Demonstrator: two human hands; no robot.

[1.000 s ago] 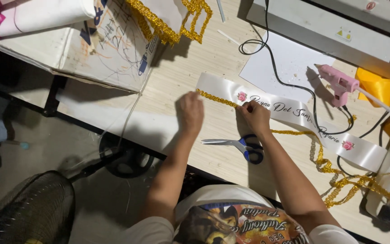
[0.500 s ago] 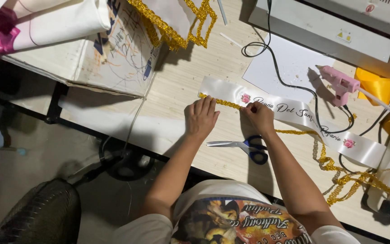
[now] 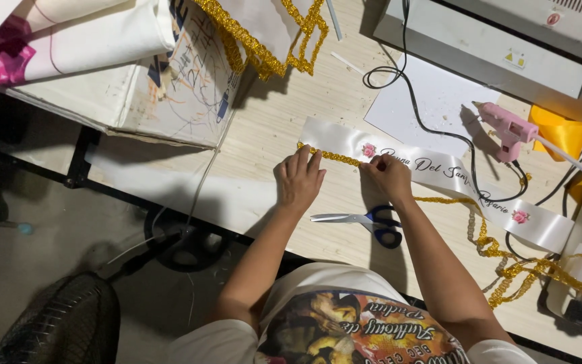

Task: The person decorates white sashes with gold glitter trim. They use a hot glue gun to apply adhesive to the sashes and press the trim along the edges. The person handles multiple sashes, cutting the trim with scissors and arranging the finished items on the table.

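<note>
Centre frame: my left hand (image 3: 300,178) and right hand (image 3: 389,176), grips flat, press gold trim (image 3: 331,156) onto the ribbon (image 3: 439,172). Risk: uneven pressure leaves trim crooked.

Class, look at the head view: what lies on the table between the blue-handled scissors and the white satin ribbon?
Only bare pale wooden table separates the blue-handled scissors from the white satin ribbon; the right hand reaches across it.

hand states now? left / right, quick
Left hand: open, fingers flat, pressing the gold trim along the white sash edge.
Right hand: curled, fingertips pressing the sash; no visible grip.
</note>
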